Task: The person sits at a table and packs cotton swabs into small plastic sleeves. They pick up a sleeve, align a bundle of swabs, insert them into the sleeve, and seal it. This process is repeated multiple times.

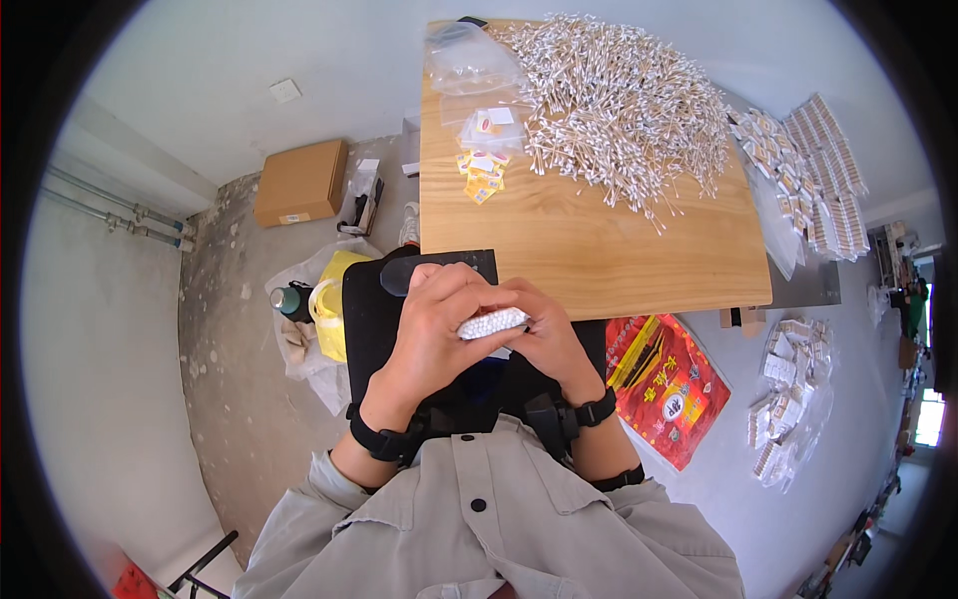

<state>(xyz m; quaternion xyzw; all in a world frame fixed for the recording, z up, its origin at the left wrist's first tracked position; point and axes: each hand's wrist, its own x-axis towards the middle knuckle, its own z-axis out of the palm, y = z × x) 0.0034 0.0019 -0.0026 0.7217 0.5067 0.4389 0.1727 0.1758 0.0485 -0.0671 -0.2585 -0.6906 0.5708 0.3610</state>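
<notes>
Above my lap, just off the table's front edge, my left hand (436, 321) and my right hand (547, 337) grip one bundle of cotton swabs (492, 323) between them. Its white tips face me in a tight block, and fingers cover most of the sides. Any wrapping around the bundle is largely hidden. Beyond my hands, a big heap of loose cotton swabs (629, 110) covers the far part of the wooden table (599, 255). Small yellow and white cards (483, 178) lie toward the table's left, partly by a clear plastic bag (469, 60).
Packed swab bundles (823, 180) are stacked right of the table. More packs in clear plastic (793, 399) lie lower right. A red printed bag (669, 389) is beside my right arm. At left are a cardboard box (301, 183), a yellow bag (334, 304) and a green bottle (285, 299).
</notes>
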